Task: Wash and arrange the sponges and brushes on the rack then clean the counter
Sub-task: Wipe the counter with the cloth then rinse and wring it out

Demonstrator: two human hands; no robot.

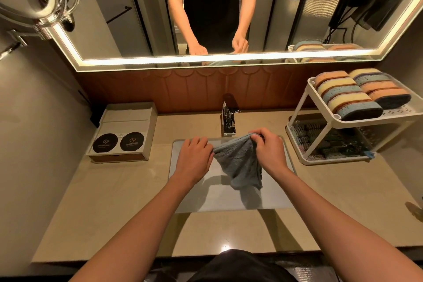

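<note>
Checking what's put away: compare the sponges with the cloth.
The sponges sit in two rows on the top shelf of the rack; the cloth hangs over the sink, gripped by the left hand and right hand. The sponges are orange, yellow and blue blocks; the cloth is plain grey-blue and bunched. Neither touches the counter.

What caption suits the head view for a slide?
Left hand and right hand grip a grey-blue cloth over the sink; sponges line the rack.
</note>
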